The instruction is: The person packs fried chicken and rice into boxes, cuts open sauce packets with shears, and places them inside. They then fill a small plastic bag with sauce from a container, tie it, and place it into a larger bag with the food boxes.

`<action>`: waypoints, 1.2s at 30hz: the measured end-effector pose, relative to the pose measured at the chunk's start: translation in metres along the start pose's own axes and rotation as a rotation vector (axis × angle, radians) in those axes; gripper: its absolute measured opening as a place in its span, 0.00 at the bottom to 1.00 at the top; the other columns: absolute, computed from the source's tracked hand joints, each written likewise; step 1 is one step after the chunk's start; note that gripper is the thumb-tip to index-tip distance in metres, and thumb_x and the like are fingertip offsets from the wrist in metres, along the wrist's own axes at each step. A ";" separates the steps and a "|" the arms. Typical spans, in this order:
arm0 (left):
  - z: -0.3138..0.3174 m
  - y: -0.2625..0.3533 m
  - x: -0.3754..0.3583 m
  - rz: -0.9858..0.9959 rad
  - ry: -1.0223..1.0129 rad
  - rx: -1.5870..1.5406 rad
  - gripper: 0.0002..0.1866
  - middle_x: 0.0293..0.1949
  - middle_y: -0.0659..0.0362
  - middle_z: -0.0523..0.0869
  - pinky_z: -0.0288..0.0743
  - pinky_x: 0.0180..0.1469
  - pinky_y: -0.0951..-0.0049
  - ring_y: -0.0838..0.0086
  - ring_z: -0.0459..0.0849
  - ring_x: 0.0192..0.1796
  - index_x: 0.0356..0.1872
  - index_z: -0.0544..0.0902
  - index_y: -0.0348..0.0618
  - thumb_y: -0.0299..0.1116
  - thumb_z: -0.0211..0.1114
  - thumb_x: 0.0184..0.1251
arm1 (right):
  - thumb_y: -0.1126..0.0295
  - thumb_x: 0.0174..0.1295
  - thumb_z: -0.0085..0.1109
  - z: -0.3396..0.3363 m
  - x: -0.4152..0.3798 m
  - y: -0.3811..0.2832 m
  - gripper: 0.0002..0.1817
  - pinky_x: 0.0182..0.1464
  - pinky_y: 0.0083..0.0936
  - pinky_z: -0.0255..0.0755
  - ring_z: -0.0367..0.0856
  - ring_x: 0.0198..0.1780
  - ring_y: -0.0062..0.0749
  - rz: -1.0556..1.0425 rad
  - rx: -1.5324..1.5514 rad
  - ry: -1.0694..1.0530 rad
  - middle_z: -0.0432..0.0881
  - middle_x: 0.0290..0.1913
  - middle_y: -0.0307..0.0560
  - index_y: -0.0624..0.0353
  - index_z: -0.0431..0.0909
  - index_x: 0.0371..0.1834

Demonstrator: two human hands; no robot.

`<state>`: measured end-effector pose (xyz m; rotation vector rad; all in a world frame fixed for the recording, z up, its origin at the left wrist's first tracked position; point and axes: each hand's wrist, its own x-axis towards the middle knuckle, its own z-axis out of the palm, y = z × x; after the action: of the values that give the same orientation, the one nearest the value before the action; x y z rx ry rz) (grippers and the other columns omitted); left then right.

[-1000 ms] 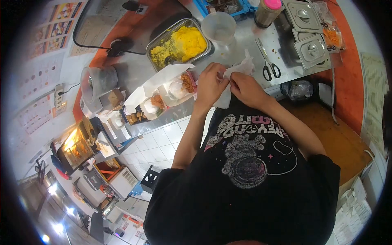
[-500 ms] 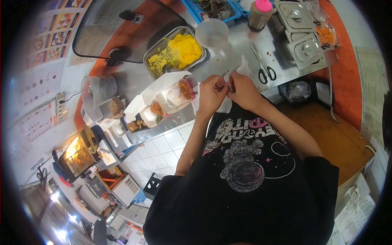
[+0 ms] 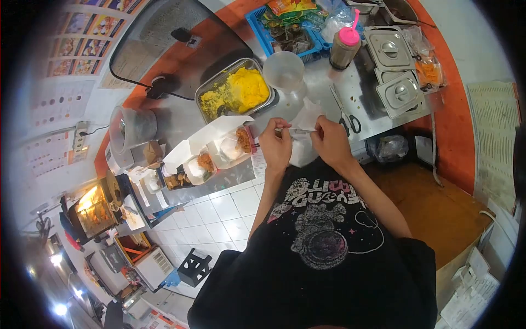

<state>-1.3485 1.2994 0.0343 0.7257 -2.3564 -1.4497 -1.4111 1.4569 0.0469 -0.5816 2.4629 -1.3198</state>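
The bag (image 3: 307,114), white and semi-clear, is located between the two hands, near the front edge of the counter (image 3: 315,90) and just in front of the shirt (image 3: 312,285). Left hand (image 3: 275,143): fingers and thumb closed in a pinch on the left side of the bag, gap between the tips nil or nearly so. Right hand (image 3: 332,141): fingers curled and closed on the right side of the bag; the exact contact of the fingertips is hidden by the hand. The hands stand apart, with a band of the bag spanning the space between them; one part of the bag extends beyond this band over the counter, and a fuller part sits below it, toward the shirt. Whether the lower part touches the counter cannot be told. The scissors (image 3: 342,111) lie flat to the right of the bag, handles near the right hand, blades pointing away from the shirt. To the left of the left hand, two open boxes stand side by side: the near box (image 3: 236,147) and the far box (image 3: 198,167), each containing white and browned food. Behind the boxes is the tray (image 3: 218,75), holding yellow food (image 3: 247,88); the tub (image 3: 283,70) stands just beside the tray, and the bottle (image 3: 346,50), pink-capped, stands upright farther right
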 end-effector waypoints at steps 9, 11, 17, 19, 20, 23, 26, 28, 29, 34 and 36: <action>0.015 0.004 0.007 0.133 -0.305 0.372 0.06 0.21 0.49 0.81 0.73 0.28 0.61 0.57 0.82 0.24 0.21 0.79 0.37 0.26 0.68 0.50 | 0.81 0.49 0.61 -0.007 -0.001 0.021 0.08 0.36 0.41 0.70 0.77 0.33 0.53 -0.112 0.139 -0.022 0.77 0.32 0.55 0.66 0.72 0.31; 0.025 0.007 0.002 0.240 -0.270 0.429 0.07 0.18 0.49 0.79 0.72 0.27 0.62 0.56 0.80 0.23 0.20 0.77 0.37 0.25 0.67 0.49 | 0.81 0.48 0.62 -0.007 0.003 0.023 0.09 0.37 0.42 0.69 0.77 0.33 0.55 -0.090 0.091 -0.069 0.77 0.31 0.56 0.66 0.72 0.30; 0.024 -0.005 0.004 0.155 -0.138 0.289 0.05 0.18 0.44 0.76 0.69 0.29 0.55 0.47 0.77 0.24 0.18 0.72 0.35 0.21 0.59 0.43 | 0.78 0.44 0.64 -0.010 0.001 0.023 0.10 0.35 0.44 0.69 0.77 0.34 0.63 -0.047 -0.029 -0.108 0.76 0.25 0.60 0.65 0.71 0.25; 0.014 -0.013 0.004 0.112 -0.001 0.288 0.07 0.13 0.53 0.68 0.69 0.26 0.68 0.67 0.75 0.19 0.16 0.66 0.36 0.20 0.56 0.45 | 0.80 0.45 0.63 -0.013 0.000 0.024 0.10 0.33 0.43 0.69 0.77 0.31 0.61 0.007 0.084 -0.034 0.74 0.22 0.59 0.65 0.69 0.24; 0.008 -0.031 0.007 0.109 0.004 0.290 0.07 0.13 0.53 0.68 0.69 0.26 0.68 0.67 0.75 0.19 0.16 0.66 0.36 0.20 0.56 0.45 | 0.80 0.45 0.63 -0.017 -0.003 0.026 0.10 0.33 0.43 0.69 0.77 0.31 0.61 0.003 0.086 -0.038 0.74 0.22 0.59 0.65 0.69 0.24; 0.000 -0.054 0.008 -0.020 0.110 0.200 0.09 0.15 0.60 0.70 0.71 0.29 0.75 0.76 0.76 0.23 0.18 0.67 0.36 0.17 0.59 0.45 | 0.81 0.47 0.60 -0.031 -0.013 0.049 0.07 0.33 0.40 0.69 0.78 0.29 0.57 0.306 0.290 -0.101 0.72 0.20 0.57 0.65 0.70 0.24; -0.006 -0.014 0.011 0.024 0.080 0.047 0.06 0.19 0.55 0.75 0.69 0.28 0.70 0.69 0.75 0.22 0.24 0.76 0.35 0.18 0.61 0.41 | 0.80 0.50 0.58 -0.027 -0.027 0.067 0.05 0.32 0.40 0.68 0.78 0.27 0.53 0.105 0.159 -0.004 0.69 0.19 0.54 0.63 0.71 0.28; -0.005 -0.029 0.007 0.056 0.046 0.102 0.10 0.26 0.55 0.80 0.74 0.33 0.70 0.67 0.79 0.26 0.33 0.80 0.35 0.19 0.65 0.45 | 0.79 0.52 0.57 -0.041 -0.021 0.052 0.07 0.33 0.41 0.67 0.76 0.27 0.53 0.047 0.107 -0.074 0.71 0.20 0.54 0.61 0.72 0.35; -0.001 -0.035 0.005 0.134 -0.076 0.065 0.10 0.27 0.54 0.81 0.74 0.34 0.68 0.66 0.79 0.27 0.35 0.81 0.35 0.21 0.66 0.48 | 0.77 0.52 0.60 -0.041 -0.018 0.059 0.12 0.34 0.41 0.67 0.76 0.29 0.53 0.051 0.063 -0.142 0.74 0.24 0.55 0.61 0.72 0.40; 0.011 -0.013 -0.002 0.263 -0.221 0.136 0.08 0.27 0.53 0.83 0.77 0.38 0.70 0.68 0.84 0.33 0.36 0.81 0.35 0.23 0.70 0.55 | 0.71 0.57 0.64 -0.033 -0.004 0.062 0.09 0.34 0.38 0.69 0.77 0.29 0.52 -0.160 -0.040 0.000 0.76 0.24 0.54 0.62 0.77 0.37; 0.012 -0.005 0.001 0.088 -0.065 0.205 0.13 0.32 0.51 0.84 0.78 0.41 0.70 0.65 0.85 0.37 0.37 0.81 0.33 0.30 0.73 0.57 | 0.69 0.59 0.64 -0.031 -0.003 0.065 0.09 0.34 0.35 0.70 0.78 0.28 0.49 -0.169 0.022 0.010 0.77 0.24 0.53 0.62 0.79 0.36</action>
<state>-1.3536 1.3060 0.0241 0.6228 -2.5791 -1.2253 -1.4358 1.5130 0.0097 -0.7941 2.4499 -1.4123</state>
